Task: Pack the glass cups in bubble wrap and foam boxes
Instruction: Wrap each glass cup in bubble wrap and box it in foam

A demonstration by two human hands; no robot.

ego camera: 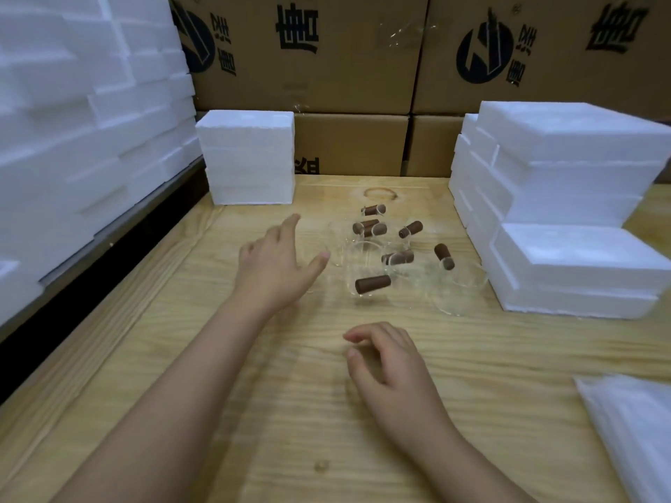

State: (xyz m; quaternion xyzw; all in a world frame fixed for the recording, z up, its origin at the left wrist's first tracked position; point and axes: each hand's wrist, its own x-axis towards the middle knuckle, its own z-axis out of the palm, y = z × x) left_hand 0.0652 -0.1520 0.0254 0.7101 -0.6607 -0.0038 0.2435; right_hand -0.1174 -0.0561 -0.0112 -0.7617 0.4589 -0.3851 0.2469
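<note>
Task barely begun, by our reading: no cup wrapped, none in foam, so all wrapping and boxing is left. The glass cups sit bare in a loose cluster on the desk. Their walls are clear and nearly vanish against the wood grain, and each carries a stubby brown handle. The handles point every which way. Our left hand is just left of the cluster, fingers spread and released, grasping nothing. Our right hand is on the near side of the cluster, fingers loosely curled, also grasping nothing. Foam boxes are stacked just right of the cluster, with a foam block behind it to the left. Cardboard cartons stand behind. A pile of white sheets, near and well right of the cluster, is possibly the bubble wrap; it is too blurred to confirm.
</note>
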